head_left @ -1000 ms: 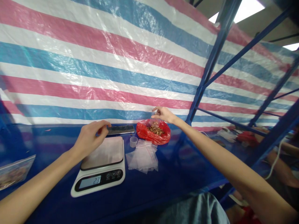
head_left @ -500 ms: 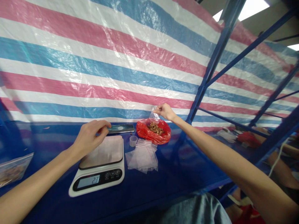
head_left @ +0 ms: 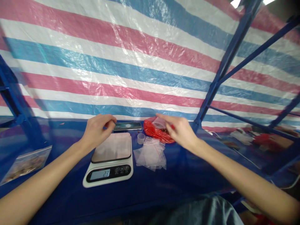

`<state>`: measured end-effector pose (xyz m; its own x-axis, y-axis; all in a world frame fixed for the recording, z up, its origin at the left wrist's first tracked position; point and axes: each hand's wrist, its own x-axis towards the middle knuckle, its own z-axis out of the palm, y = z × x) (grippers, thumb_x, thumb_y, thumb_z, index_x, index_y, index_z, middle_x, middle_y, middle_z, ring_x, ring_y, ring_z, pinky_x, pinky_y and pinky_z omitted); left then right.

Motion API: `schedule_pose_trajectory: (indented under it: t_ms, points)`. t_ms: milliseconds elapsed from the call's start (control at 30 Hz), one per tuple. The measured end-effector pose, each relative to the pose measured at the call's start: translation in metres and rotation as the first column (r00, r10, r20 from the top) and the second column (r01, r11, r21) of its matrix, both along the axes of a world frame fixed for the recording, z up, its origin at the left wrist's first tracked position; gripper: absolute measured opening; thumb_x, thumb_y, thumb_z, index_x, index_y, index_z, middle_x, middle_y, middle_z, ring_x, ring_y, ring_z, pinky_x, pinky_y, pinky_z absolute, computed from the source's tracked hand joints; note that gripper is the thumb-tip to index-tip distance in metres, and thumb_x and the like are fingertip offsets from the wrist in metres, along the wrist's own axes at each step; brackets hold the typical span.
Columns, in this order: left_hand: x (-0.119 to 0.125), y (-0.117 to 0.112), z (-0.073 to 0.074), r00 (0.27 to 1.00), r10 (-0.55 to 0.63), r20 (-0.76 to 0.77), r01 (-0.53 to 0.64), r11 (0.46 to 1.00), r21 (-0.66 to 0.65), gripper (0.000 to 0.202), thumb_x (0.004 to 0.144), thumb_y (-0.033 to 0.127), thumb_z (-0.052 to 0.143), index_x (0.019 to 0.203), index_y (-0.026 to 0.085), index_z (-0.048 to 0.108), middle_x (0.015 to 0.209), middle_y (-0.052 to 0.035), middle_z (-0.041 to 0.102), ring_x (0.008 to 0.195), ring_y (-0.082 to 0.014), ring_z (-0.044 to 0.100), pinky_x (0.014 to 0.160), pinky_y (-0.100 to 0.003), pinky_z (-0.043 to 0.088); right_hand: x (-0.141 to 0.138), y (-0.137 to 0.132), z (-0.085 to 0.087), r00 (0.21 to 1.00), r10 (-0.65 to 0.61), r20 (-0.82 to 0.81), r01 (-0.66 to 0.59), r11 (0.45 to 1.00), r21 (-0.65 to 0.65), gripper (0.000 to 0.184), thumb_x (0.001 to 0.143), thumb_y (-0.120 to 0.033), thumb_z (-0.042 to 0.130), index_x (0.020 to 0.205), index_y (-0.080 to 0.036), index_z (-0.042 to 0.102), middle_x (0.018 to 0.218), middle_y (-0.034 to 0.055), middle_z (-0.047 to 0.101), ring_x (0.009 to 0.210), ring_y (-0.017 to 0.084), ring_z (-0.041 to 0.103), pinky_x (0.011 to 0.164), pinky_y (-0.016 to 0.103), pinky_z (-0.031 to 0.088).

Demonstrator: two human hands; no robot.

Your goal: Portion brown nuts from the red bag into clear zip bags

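Your red bag (head_left: pixel 154 133) sits open and crumpled at the back of the blue surface, brown pieces just showing inside. A small clear bag (head_left: pixel 159 122) hangs blurred above its mouth, pinched in your right hand (head_left: pixel 179 131). Your left hand (head_left: pixel 98 128) hovers curled over the far corner of the white scale (head_left: pixel 110 159), which reads 23.

— What are the hands on?

— The left hand (head_left: pixel 98 128) hovers with pinched fingers over the back corner of the white scale (head_left: pixel 110 159) (display reads 23). The right hand (head_left: pixel 180 131) is above the red bag (head_left: pixel 152 129), a small clear bag (head_left: pixel 159 122) at its fingertips.

— Anything between?

— A small plastic cup (head_left: pixel 141 138), and a heap of empty zip bags (head_left: pixel 151 153) just beside the scale.
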<state>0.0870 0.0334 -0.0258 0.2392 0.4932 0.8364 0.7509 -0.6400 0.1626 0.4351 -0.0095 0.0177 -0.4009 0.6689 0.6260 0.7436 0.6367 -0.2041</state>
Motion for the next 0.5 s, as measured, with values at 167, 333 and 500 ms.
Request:
schedule_pose_trajectory:
  t_ms: [167,333,500]
  points:
    - [0.003,-0.006,0.016,0.995,0.069,0.065,-0.069,0.998,-0.004,0.029,0.090,0.030,0.045,0.082,0.021,0.071,0.071,-0.0023,0.070,0.067,-0.0189,0.061,0.071,-0.032,0.045,-0.017,-0.063,-0.065,0.938,0.278,0.206,-0.218,0.937,-0.271,0.058,0.103,-0.028,0.055,0.160,-0.031,0.043,0.162,0.0058,0.046,0.149,0.029,0.046,0.126,0.049,0.037]
    - [-0.032,-0.012,0.031,0.997,0.066,0.029,-0.057,0.969,-0.240,0.028,0.089,0.034,0.048,0.089,0.020,0.072,0.084,-0.0046,0.075,0.076,-0.0211,0.068,0.075,-0.031,0.052,-0.007,-0.073,-0.087,0.928,0.317,0.197,-0.188,0.852,-0.488,0.072,0.103,-0.050,0.057,0.166,-0.039,0.023,0.171,0.0020,0.021,0.158,0.030,0.024,0.130,0.053,0.025]
    - [-0.126,-0.045,0.015,0.974,0.077,-0.211,-0.190,0.785,-0.589,0.065,0.084,0.068,0.062,0.130,0.023,0.071,0.150,-0.0144,0.061,0.134,-0.0371,0.060,0.110,-0.048,0.051,0.001,-0.065,-0.099,0.930,0.341,0.141,-0.246,0.858,-0.452,0.074,0.103,-0.046,0.058,0.164,-0.046,0.017,0.171,-0.0037,0.021,0.158,0.032,0.025,0.130,0.056,0.024]
